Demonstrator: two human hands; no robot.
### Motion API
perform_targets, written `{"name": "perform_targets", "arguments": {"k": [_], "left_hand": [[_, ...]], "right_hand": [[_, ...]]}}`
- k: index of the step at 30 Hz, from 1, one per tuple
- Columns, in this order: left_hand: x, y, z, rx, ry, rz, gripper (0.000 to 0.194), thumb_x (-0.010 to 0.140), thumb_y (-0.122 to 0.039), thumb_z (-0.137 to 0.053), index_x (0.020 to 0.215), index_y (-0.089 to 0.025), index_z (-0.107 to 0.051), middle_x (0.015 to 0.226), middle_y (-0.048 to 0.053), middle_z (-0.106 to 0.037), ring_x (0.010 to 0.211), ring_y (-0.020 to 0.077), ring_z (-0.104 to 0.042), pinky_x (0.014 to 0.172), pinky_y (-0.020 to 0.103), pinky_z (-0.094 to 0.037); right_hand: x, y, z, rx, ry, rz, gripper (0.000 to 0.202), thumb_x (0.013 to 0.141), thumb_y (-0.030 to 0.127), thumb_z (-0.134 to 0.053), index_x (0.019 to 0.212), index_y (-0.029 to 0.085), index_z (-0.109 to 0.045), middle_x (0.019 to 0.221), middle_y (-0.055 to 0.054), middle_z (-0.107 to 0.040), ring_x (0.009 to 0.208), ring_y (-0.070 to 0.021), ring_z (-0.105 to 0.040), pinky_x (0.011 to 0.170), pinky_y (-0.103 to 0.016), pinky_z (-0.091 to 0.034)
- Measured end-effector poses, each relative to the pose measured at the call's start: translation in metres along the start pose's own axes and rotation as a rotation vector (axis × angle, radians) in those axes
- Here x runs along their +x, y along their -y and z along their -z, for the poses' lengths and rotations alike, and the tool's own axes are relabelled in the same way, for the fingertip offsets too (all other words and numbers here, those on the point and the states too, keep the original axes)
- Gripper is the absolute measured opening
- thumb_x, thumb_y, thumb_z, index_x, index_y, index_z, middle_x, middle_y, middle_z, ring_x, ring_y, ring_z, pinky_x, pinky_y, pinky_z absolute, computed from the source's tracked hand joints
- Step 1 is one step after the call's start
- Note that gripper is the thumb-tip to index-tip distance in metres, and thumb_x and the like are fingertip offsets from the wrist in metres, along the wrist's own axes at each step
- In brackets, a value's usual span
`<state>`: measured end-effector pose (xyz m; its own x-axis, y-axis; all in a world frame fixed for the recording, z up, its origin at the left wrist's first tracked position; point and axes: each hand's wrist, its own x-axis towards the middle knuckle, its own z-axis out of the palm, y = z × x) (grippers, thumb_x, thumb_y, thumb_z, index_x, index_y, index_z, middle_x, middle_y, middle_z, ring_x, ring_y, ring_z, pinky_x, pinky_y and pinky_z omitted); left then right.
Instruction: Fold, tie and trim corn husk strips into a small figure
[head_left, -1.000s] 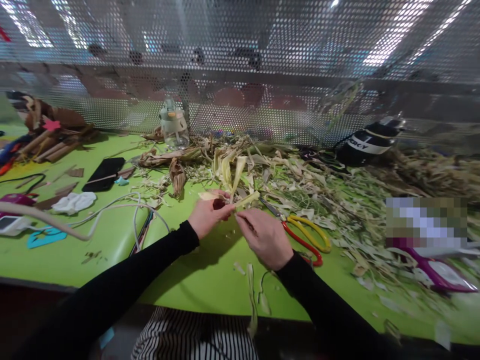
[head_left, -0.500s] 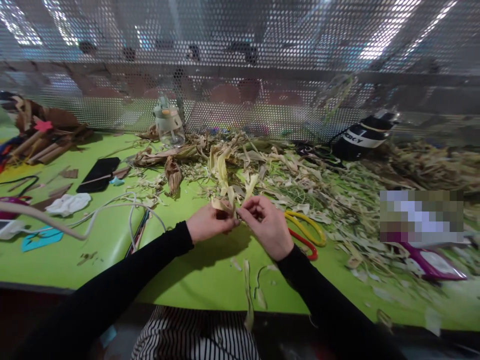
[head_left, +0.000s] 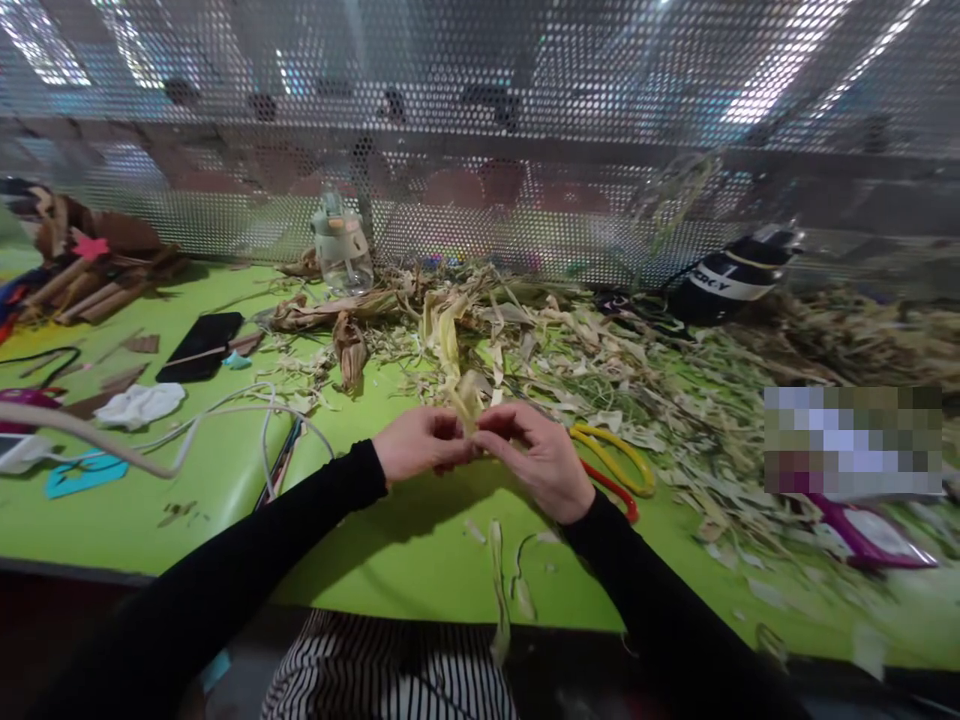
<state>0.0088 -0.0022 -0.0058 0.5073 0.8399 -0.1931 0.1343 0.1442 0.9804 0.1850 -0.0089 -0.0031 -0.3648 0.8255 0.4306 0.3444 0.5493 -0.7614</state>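
Observation:
A pale yellow corn husk stands up between my two hands at the middle of the green table. My left hand pinches its lower end from the left, fingers closed. From the right, the thumb and forefinger of my right hand close on the same spot, with the fingertips of both hands nearly touching. Just beyond, a longer yellowish husk strip lies on the heap of dried husks. A loose husk strip hangs over the front table edge.
Scissors with yellow and red handles lie beside my right hand. A clear bottle and a black bottle stand near the perforated metal screen. To the left are a phone, a white cable and crumpled tissue.
The husk between my hands has been drawn together; its ends, spread apart before, now stand bunched upright. My fingertips have come closer together.

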Motion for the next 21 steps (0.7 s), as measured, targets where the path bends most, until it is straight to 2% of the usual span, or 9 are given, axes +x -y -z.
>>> {"name": "perform_targets", "arguments": {"k": [3,6,9,13,16,18,21], "left_hand": [[-0.0003,0.0024,0.0011,0.100,0.034,-0.041,0.026,0.070,-0.036,-0.066,0.068,-0.013,-0.054,0.052,-0.005,-0.047,0.046,0.0060,-0.043,0.047,0.020,-0.037],[-0.0004,0.0023,0.0009,0.175,0.021,-0.080,0.026,0.073,-0.038,-0.062,0.075,-0.013,-0.058,0.055,-0.004,-0.051,0.049,0.0076,-0.047,0.050,0.022,-0.040],[-0.0009,0.0008,-0.0004,0.288,-0.047,-0.110,0.028,0.079,-0.039,-0.053,0.075,-0.012,-0.060,0.058,-0.001,-0.055,0.051,0.0090,-0.049,0.052,0.022,-0.040],[-0.0016,0.0011,-0.0020,0.404,-0.073,-0.156,0.026,0.078,-0.037,-0.055,0.074,-0.012,-0.062,0.061,0.001,-0.058,0.059,0.0114,-0.052,0.056,0.023,-0.041],[-0.0010,0.0018,-0.0027,0.335,-0.024,-0.129,0.027,0.076,-0.039,-0.059,0.077,-0.013,-0.062,0.060,0.000,-0.058,0.058,0.0113,-0.052,0.056,0.023,-0.042],[-0.0001,0.0014,-0.0033,0.209,0.012,-0.093,0.028,0.077,-0.041,-0.058,0.078,-0.013,-0.061,0.059,-0.001,-0.056,0.054,0.0098,-0.051,0.055,0.023,-0.042],[0.0006,-0.0005,-0.0046,0.037,0.038,-0.053,0.030,0.078,-0.043,-0.057,0.075,-0.013,-0.057,0.061,-0.001,-0.055,0.052,0.0084,-0.052,0.054,0.023,-0.044]], "right_hand": [[-0.0005,0.0007,-0.0017,-0.019,0.020,0.007,0.010,0.080,0.028,-0.064,0.080,0.018,-0.067,0.072,-0.001,-0.067,0.064,-0.0125,-0.061,0.061,-0.025,-0.050],[-0.0002,0.0013,-0.0016,-0.020,0.000,0.021,0.009,0.083,0.025,-0.060,0.084,0.020,-0.068,0.079,-0.002,-0.067,0.072,-0.0132,-0.061,0.068,-0.027,-0.050],[0.0003,0.0001,-0.0025,0.098,-0.021,-0.084,0.012,0.081,0.026,-0.061,0.091,0.019,-0.063,0.082,-0.003,-0.063,0.074,-0.0134,-0.060,0.067,-0.027,-0.051],[0.0011,-0.0021,-0.0047,0.250,-0.036,-0.260,0.041,0.074,0.027,-0.069,0.110,0.019,-0.051,0.082,0.000,-0.058,0.069,-0.0123,-0.058,0.063,-0.027,-0.052],[0.0014,-0.0006,-0.0031,0.197,0.003,-0.242,0.024,0.076,0.030,-0.066,0.097,0.018,-0.059,0.084,-0.002,-0.057,0.069,-0.0123,-0.057,0.061,-0.027,-0.051],[0.0014,0.0019,-0.0008,0.168,-0.029,-0.197,0.015,0.077,0.031,-0.064,0.083,0.018,-0.060,0.084,-0.003,-0.058,0.068,-0.0127,-0.057,0.058,-0.026,-0.050],[0.0008,0.0053,0.0017,0.155,-0.081,-0.120,0.011,0.078,0.028,-0.063,0.082,0.019,-0.060,0.085,-0.003,-0.061,0.073,-0.0144,-0.059,0.061,-0.027,-0.051]]}}
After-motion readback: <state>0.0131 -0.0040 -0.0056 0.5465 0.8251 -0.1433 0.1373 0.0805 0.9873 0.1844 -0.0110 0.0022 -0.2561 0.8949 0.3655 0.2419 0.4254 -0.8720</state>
